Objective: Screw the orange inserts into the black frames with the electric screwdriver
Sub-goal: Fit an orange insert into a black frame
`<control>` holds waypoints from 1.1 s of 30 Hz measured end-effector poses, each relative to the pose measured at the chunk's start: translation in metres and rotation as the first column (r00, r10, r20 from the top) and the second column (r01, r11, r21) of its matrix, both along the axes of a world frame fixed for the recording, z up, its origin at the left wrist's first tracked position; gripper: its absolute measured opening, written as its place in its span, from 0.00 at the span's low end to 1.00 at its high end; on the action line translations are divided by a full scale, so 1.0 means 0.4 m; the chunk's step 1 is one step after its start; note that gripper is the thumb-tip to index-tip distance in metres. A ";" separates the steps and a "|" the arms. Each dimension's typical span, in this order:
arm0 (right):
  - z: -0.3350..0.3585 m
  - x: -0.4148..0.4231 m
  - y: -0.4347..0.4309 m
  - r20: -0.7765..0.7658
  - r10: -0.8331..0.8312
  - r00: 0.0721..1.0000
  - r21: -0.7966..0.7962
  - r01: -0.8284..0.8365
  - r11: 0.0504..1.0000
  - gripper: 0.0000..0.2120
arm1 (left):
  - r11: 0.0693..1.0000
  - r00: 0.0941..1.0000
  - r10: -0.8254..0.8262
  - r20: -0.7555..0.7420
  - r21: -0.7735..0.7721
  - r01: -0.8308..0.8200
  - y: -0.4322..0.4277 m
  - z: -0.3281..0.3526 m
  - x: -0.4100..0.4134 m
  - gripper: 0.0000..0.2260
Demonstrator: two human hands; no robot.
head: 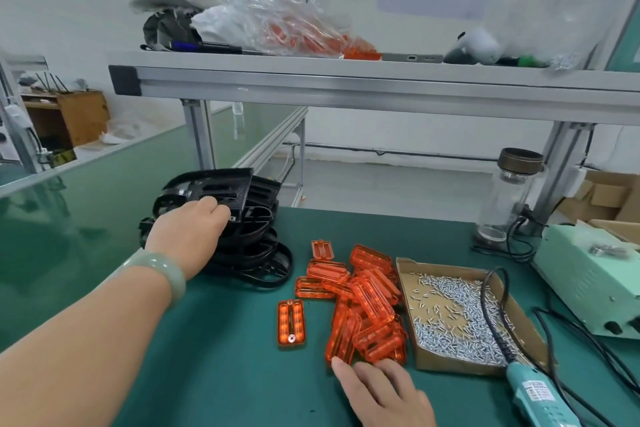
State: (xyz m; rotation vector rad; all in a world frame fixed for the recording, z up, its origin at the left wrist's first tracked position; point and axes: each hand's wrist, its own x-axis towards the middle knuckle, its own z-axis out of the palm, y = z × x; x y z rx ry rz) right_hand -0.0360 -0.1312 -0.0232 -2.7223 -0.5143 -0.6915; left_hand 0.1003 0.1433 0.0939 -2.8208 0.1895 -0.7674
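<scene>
Orange inserts [372,302] are heaped just beyond the right hand [381,388], whose straight, spread fingers are laid on the nearest, lengthwise away. Farther left, the black frames [256,229] are gripped in the left hand [192,225], fingers curled.

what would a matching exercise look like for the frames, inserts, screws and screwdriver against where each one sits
Things
1. black frames
2. orange inserts
3. screws
4. screwdriver

Places
a. inside the cardboard tray
b. stacked under the left hand
c. lying by the tray's near right corner
d. heaped loose on the green mat

Pairs: 1-b, 2-d, 3-a, 4-c
</scene>
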 end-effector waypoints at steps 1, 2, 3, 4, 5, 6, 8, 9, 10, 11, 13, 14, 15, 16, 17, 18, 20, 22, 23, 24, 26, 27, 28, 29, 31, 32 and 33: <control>0.001 0.000 -0.003 0.010 -0.013 1.000 -0.005 0.013 1.000 0.29 | 0.998 0.998 -0.052 0.037 -0.022 0.053 -0.002 0.005 -0.017 0.09; 0.002 -0.001 -0.007 -0.004 -0.029 1.000 -0.017 0.029 0.999 0.31 | 0.994 0.992 -0.094 0.083 -0.047 0.098 -0.008 0.014 -0.036 0.10; 0.008 -0.004 -0.008 -0.029 -0.036 0.999 -0.025 0.035 0.999 0.32 | 0.986 0.981 -0.140 0.137 -0.074 0.151 -0.016 0.025 -0.056 0.07; 0.021 -0.011 -0.010 -0.071 -0.026 0.997 -0.007 0.026 1.000 0.31 | 0.973 0.958 -0.186 0.218 -0.092 0.210 -0.026 0.034 -0.077 0.03; 0.033 -0.020 -0.012 -0.120 -0.016 0.993 0.052 0.023 0.998 0.27 | 0.956 0.930 -0.231 0.287 -0.112 0.272 -0.033 0.043 -0.099 0.03; 0.042 -0.026 -0.013 -0.173 0.003 0.985 0.138 0.022 0.990 0.24 | 0.937 0.905 -0.259 0.336 -0.139 0.320 -0.041 0.052 -0.124 0.04; 0.055 -0.023 -0.011 -0.217 -0.019 0.976 0.255 0.075 0.964 0.25 | 0.878 0.907 -0.235 0.349 -0.325 0.352 -0.050 0.069 -0.183 0.05; 0.055 -0.021 -0.011 -0.259 -0.017 0.966 0.278 0.091 0.956 0.26 | 0.822 0.925 -0.203 0.321 -0.458 0.339 -0.048 0.074 -0.213 0.06; 0.059 -0.011 -0.007 -0.287 -0.016 0.958 0.289 0.103 0.952 0.25 | 0.746 0.943 -0.165 0.289 -0.589 0.311 -0.042 0.072 -0.238 0.06; 0.067 0.002 0.002 -0.276 -0.012 0.961 0.289 0.095 0.953 0.25 | 0.653 0.954 -0.138 0.268 -0.699 0.291 -0.034 0.061 -0.254 0.08; 0.083 0.030 0.030 -0.224 -0.013 0.974 0.201 0.060 0.978 0.24 | 0.416 0.972 -0.122 0.201 -0.879 0.234 -0.019 0.026 -0.285 0.11; 0.090 0.046 0.043 -0.226 -0.026 0.974 0.126 0.056 0.990 0.25 | 0.279 0.977 -0.140 0.163 -0.940 0.197 -0.020 0.008 -0.306 0.12; 0.093 0.063 0.055 -0.250 -0.057 0.967 0.025 0.066 0.998 0.25 | 0.145 0.974 -0.167 0.151 -0.974 0.176 -0.022 -0.015 -0.326 0.11; 0.099 0.074 0.067 -0.259 -0.090 0.962 -0.078 0.072 0.994 0.24 | 0.035 0.974 -0.193 0.116 -0.992 0.125 -0.030 -0.033 -0.353 0.07; 0.108 0.081 0.076 -0.228 -0.103 0.968 -0.174 0.064 0.983 0.22 | -0.067 0.975 -0.208 0.077 -0.996 0.065 -0.037 -0.061 -0.371 0.01; 0.117 0.085 0.082 -0.164 -0.083 0.983 -0.245 0.041 0.969 0.19 | -0.144 0.974 -0.227 0.012 -0.989 -0.022 -0.046 -0.083 -0.392 0.06; 0.127 0.084 0.080 -0.058 -0.015 0.998 -0.378 -0.008 0.926 0.17 | -0.322 0.960 -0.252 -0.123 -0.925 -0.203 -0.062 -0.127 -0.425 0.12; 0.135 0.087 0.065 0.037 0.035 0.999 -0.413 -0.017 0.910 0.18 | -0.451 0.933 -0.266 -0.244 -0.823 -0.344 -0.080 -0.146 -0.454 0.10; 0.136 0.086 0.053 0.074 0.049 0.996 -0.380 -0.017 0.925 0.18 | -0.480 0.915 -0.276 -0.293 -0.783 -0.396 -0.087 -0.152 -0.465 0.07; 0.138 0.083 0.041 0.106 0.056 0.993 -0.306 -0.021 0.952 0.17 | -0.476 0.891 -0.297 -0.342 -0.756 -0.449 -0.090 -0.159 -0.475 0.06; 0.129 0.082 0.016 0.156 0.043 0.987 -0.056 -0.035 0.998 0.13 | -0.383 0.819 -0.364 -0.444 -0.730 -0.566 -0.092 -0.170 -0.495 0.11; 0.128 0.073 0.008 0.149 0.039 0.988 0.077 -0.051 0.996 0.11 | -0.296 0.774 -0.393 -0.496 -0.729 -0.617 -0.092 -0.171 -0.503 0.13; 0.127 0.061 0.002 0.133 0.034 0.990 0.191 -0.060 0.980 0.10 | -0.191 0.724 -0.419 -0.548 -0.727 -0.660 -0.092 -0.171 -0.511 0.14; 0.126 0.048 -0.005 0.118 0.021 0.993 0.285 -0.054 0.957 0.11 | -0.085 0.674 -0.450 -0.586 -0.723 -0.686 -0.092 -0.166 -0.517 0.15; 0.121 0.021 -0.016 0.067 0.016 0.998 0.419 -0.043 0.907 0.12 | 0.070 0.584 -0.515 -0.627 -0.710 -0.701 -0.093 -0.155 -0.525 0.15; 0.118 0.007 -0.024 0.034 0.034 0.999 0.469 -0.046 0.882 0.13 | 0.138 0.538 -0.540 -0.647 -0.698 -0.702 -0.096 -0.151 -0.525 0.16; 0.114 -0.005 -0.033 0.004 0.055 0.998 0.508 -0.050 0.860 0.14 | 0.226 0.489 -0.552 -0.675 -0.686 -0.692 -0.101 -0.146 -0.525 0.17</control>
